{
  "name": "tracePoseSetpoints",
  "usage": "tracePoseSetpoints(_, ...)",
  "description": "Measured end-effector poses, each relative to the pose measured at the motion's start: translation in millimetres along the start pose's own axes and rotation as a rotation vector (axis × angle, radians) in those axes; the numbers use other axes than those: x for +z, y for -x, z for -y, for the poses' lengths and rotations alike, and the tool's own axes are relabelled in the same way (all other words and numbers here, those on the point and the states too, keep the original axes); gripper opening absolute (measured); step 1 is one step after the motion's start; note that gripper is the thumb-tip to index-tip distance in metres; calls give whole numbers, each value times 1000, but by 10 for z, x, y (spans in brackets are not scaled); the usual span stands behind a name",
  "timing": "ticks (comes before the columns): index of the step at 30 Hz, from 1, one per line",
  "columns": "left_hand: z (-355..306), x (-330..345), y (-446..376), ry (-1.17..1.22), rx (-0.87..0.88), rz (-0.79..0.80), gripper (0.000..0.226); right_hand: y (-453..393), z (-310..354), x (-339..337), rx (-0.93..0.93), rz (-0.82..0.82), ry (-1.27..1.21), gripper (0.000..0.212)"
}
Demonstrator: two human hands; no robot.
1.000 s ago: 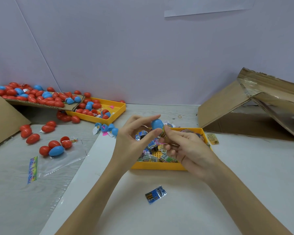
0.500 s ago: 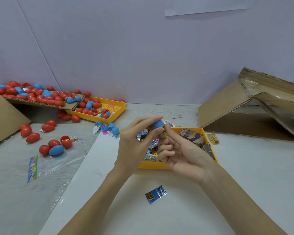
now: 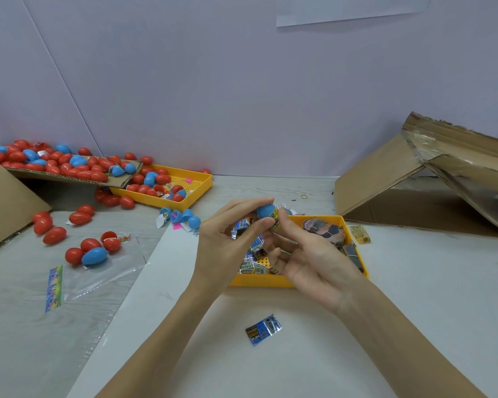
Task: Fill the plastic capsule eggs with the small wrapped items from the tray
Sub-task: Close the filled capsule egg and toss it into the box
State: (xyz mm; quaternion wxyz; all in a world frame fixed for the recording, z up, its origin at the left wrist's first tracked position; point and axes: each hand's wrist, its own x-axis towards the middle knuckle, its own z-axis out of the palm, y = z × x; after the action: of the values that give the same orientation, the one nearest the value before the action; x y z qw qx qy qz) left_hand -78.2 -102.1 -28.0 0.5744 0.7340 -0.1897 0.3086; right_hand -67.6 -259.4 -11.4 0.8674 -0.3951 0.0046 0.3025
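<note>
Blue egg (image 3: pixel 266 211) held up over the far-left corner of the near tray (image 3: pixel 259 280), left hand (image 3: pixel 227 248) pinching it between thumb and fingers. Right hand (image 3: pixel 308 261) thumb presses a yellow packet (image 3: pixel 276 223) at the egg's opening, other fingers loosely curled. Near tray is yellow, mid-tabletop, holds small wrapped packets (image 3: pixel 252 265). Loose blue packet (image 3: pixel 263 329) on the white sheet (image 3: pixel 414 282) toward the near edge. Second yellow tray (image 3: pixel 197 188) at the far left with red and blue eggs; more eggs (image 3: pixel 55 165) on cardboard (image 3: pixel 69 176) behind it and scattered on the left tabletop. Clear bag (image 3: pixel 98 271) at left. Open cardboard box (image 3: pixel 414 182) on its side, far right. Plain pale wall (image 3: pixel 242 96) behind.
</note>
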Motion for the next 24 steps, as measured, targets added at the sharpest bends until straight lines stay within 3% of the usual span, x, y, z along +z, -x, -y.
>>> tracePoseSetpoints(6,-12,-2,-2,28,-47,-13,29,0,-35,48,86,32,-134,46)
tracePoseSetpoints(12,-1,17,15,50,-91,-20,26,1,-11,32,189,121,-237,43)
tracePoseSetpoints(24,-27,25,22,57,-108,19,27,20,55,-28,221,106,-183,53)
